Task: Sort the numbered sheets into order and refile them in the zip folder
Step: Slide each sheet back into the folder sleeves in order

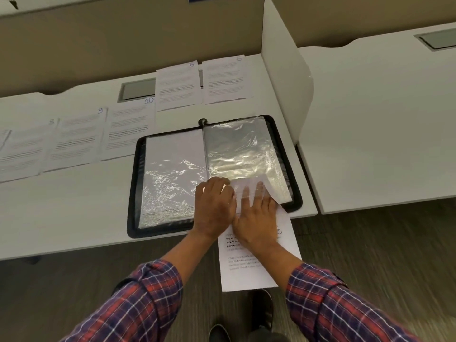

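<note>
White desk [74, 218] with upright divider panels [283, 82], grey cable hatch [137, 91] set in near the back edge, dark floor [370, 243] below

Black zip folder [133, 193] lies unzipped and flat at the desk's front right, zipper pull at the top of the spine. Both pages are crinkled clear plastic sleeves: left sleeve [170, 174] has a blank white face showing behind it, right sleeve [246, 149] looks grey and glares a lot

Loose printed sheets on the desk, blue handwritten numbers in the top right corners:
- sheet 5 [177, 87] and sheet 6 [227, 80] side by side behind the folder, 5 partly covering the hatch
- sheet 10 [128, 129], sheet 9 [76, 141], sheet 8 [24, 154] in an overlapping row left of the folder, the 8 is faint
- one more sheet cut off at the far left edge, number not visible

Body print on all of them is too blurred to read

Both hands are at the right sleeve's bottom edge. Current sheet [259, 275] has its top end in that sleeve's opening; the rest hangs past the desk edge toward the person. Its number isn't visible; the bold fragments "way of" and "primary" are legible, the rest isn't

Right hand [256, 218]: fingers straight and spread, flat on the sheet, fingertips showing through the plastic, not clenched

Left hand [214, 206]: next to the right, near the spine, fingers bent down onto the sleeve edge. Can't tell if it pinches the plastic or just presses on it

Plaid shirt cuffs on both arms, dark shoes visible below
</note>
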Available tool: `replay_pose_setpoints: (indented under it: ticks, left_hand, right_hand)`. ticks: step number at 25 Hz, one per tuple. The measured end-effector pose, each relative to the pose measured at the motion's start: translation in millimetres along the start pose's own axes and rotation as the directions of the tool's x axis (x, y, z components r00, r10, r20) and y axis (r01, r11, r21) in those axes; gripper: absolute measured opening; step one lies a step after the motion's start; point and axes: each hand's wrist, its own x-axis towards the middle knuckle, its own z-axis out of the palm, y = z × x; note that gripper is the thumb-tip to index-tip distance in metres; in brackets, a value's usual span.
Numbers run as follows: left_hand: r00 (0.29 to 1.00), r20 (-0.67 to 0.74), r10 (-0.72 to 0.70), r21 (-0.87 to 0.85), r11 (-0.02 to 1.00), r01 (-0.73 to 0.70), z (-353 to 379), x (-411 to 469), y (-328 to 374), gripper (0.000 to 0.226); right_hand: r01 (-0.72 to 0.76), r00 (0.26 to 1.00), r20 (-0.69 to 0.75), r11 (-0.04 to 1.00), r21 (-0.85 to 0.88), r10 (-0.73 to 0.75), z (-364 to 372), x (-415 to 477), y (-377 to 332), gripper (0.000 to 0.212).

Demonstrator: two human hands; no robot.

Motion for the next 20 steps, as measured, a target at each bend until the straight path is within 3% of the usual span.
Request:
replay_pose_setpoints:
  ticks: [2,5,7,12,16,20]
  left_hand:
    - [0.999,-0.024,-0.04,0.016,0.999,0.04,-0.7,-3.7,1.8,0.012]
    - [0.999,0.008,-0.038,0.014,0.999,0.038,1.6,-6.1,7.0,0.011]
    - [0.999,0.045,-0.027,0.002,1.0,0.027,3.7,-4.5,9.4,0.011]
    - [0.995,0.098,0.002,-0.028,1.0,0.001,5.6,0.6,10.7,0.015]
    - [0.993,0.121,0.013,-0.105,0.994,0.0,10.2,6.6,14.3,0.02]
    - [0.981,0.188,0.052,-0.133,0.991,-0.027,16.4,5.8,15.5,0.022]
  right_hand:
    - [0.04,0.999,0.008,0.999,0.003,-0.04,1.0,3.2,-3.2,0.089]
    - [0.242,0.97,0.018,0.97,0.002,-0.242,2.5,5.9,-2.6,0.087]
    - [0.298,0.954,0.03,0.955,-0.004,-0.297,3.2,10.5,-2.8,0.089]
    - [0.313,0.948,0.077,0.949,-0.036,-0.31,0.5,25.7,-2.6,0.092]
    - [0.255,0.963,-0.071,0.964,-0.071,-0.26,-8.9,14.1,20.0,0.08]
    - [0.244,0.97,0.013,0.967,-0.067,-0.244,-2.4,14.9,21.0,0.086]
